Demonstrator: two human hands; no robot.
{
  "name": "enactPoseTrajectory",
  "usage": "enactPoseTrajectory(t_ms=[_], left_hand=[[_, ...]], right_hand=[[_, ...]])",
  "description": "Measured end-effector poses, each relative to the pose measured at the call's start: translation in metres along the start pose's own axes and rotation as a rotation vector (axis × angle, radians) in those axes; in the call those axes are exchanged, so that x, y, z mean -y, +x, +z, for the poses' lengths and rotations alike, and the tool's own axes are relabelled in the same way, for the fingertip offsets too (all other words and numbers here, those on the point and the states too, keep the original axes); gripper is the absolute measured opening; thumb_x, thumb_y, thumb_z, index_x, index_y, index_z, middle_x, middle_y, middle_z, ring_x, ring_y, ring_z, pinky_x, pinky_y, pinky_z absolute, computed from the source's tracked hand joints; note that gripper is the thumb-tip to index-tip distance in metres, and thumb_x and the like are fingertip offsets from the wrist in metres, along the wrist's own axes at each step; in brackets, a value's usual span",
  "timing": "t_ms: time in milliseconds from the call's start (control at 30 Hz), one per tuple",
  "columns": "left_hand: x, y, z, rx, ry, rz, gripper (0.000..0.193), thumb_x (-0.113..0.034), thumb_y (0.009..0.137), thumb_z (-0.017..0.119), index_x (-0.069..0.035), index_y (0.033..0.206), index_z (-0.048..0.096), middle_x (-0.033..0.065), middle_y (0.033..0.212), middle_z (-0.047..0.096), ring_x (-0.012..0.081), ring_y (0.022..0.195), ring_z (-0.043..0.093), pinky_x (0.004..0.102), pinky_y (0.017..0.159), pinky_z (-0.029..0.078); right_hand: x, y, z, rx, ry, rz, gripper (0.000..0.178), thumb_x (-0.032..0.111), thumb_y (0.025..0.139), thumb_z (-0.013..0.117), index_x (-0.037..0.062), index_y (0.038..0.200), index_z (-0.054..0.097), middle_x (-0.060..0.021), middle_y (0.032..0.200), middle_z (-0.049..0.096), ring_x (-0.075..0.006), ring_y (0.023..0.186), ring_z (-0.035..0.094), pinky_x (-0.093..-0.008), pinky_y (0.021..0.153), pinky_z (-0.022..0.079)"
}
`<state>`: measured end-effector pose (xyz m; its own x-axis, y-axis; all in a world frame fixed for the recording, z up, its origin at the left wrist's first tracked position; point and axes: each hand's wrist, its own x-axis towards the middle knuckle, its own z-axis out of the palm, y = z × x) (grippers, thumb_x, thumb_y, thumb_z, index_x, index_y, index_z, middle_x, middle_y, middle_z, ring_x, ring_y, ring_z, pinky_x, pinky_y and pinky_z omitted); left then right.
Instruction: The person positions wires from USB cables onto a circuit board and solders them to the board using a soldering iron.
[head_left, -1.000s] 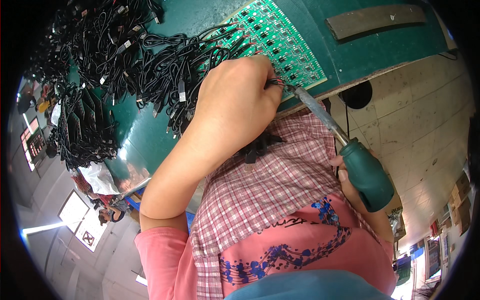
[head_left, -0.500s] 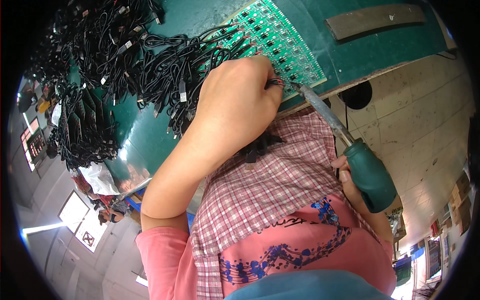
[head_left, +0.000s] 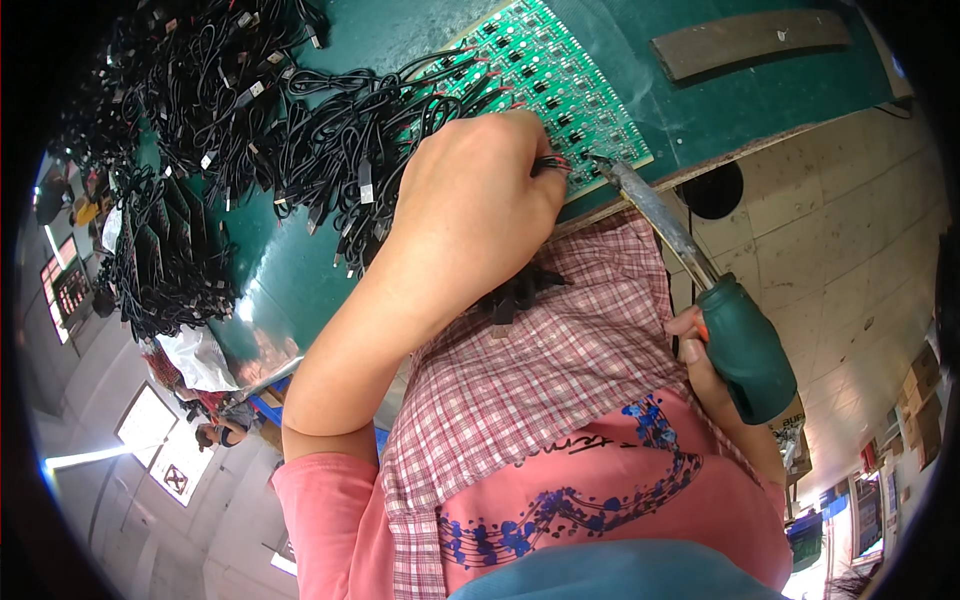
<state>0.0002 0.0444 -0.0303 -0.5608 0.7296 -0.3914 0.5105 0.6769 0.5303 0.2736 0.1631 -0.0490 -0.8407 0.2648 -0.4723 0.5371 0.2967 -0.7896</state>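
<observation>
My left hand (head_left: 475, 185) is closed on the end of a black cable (head_left: 546, 164), whose thin red and dark wires poke out past the fingertips. Those wires meet the near edge of a green circuit board panel (head_left: 590, 85), where rows of small parts sit. My right hand (head_left: 692, 340), mostly hidden behind the green handle, grips a soldering iron (head_left: 745, 350). Its grey barrel slants up to the left, and the dark tip is over the panel's near edge, just right of the wires. Whether the tip touches the board I cannot tell.
Heaps of black USB cables (head_left: 325, 130) cover the left of the green table (head_left: 680, 115), several running to the panel. A dark flat bar (head_left: 755, 45) lies at the far right. Below the table edge stands a round black object (head_left: 712, 190). A person (head_left: 222, 432) is at the far left.
The soldering iron has shifted slightly up and to the right, its tip now a bit farther from the wires. My left hand and the cable stay where they were.
</observation>
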Motion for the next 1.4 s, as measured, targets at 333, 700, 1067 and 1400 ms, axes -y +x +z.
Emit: enactPoseTrajectory(t_ms=[333, 700, 1067, 1400], left_hand=[[0.001, -0.001, 0.001, -0.007, 0.008, -0.005, 0.020, -0.015, 0.079, 0.068, 0.004, 0.084, 0.065, 0.0231, 0.065, 0.060, 0.0394, 0.065, 0.063, 0.0442, 0.062, 0.048], [-0.002, -0.038, 0.004, -0.242, 0.032, 0.257, 0.022, -0.002, 0.081, 0.065, 0.002, 0.101, 0.056, 0.0199, 0.085, 0.061, 0.0394, 0.081, 0.061, 0.0441, 0.071, 0.050], [-0.011, -0.052, 0.003, 0.449, -0.835, -0.188, 0.023, -0.020, 0.103, 0.050, -0.002, 0.104, 0.064, -0.0011, 0.078, 0.059, 0.0030, 0.065, 0.044, 0.0194, 0.056, 0.035], [-0.005, -0.054, 0.010, 0.277, -1.335, -0.371, 0.015, -0.017, 0.101, 0.054, -0.003, 0.102, 0.055, 0.0008, 0.077, 0.057, 0.0038, 0.060, 0.044, 0.0189, 0.053, 0.034]], right_hand=[[0.015, 0.013, -0.008, -0.025, 0.041, -0.105, 0.018, 0.004, 0.091, 0.058, 0.0009, 0.108, 0.051, -0.0095, 0.092, 0.062, -0.0090, 0.072, 0.053, -0.0255, 0.067, 0.047], [0.042, 0.037, -0.014, -0.069, 0.035, -0.141, 0.021, 0.000, 0.082, 0.062, 0.0031, 0.103, 0.062, -0.0036, 0.087, 0.065, -0.0170, 0.079, 0.059, -0.0303, 0.072, 0.049], [0.055, 0.083, 0.014, -0.023, 0.088, -0.334, 0.022, -0.006, 0.090, 0.056, -0.0007, 0.110, 0.054, -0.0061, 0.099, 0.058, -0.0094, 0.081, 0.057, -0.0246, 0.075, 0.048], [0.044, 0.085, 0.017, -0.146, 0.154, -0.460, 0.019, -0.004, 0.091, 0.058, 0.0025, 0.109, 0.054, -0.0020, 0.096, 0.056, -0.0068, 0.083, 0.052, -0.0229, 0.073, 0.044]])
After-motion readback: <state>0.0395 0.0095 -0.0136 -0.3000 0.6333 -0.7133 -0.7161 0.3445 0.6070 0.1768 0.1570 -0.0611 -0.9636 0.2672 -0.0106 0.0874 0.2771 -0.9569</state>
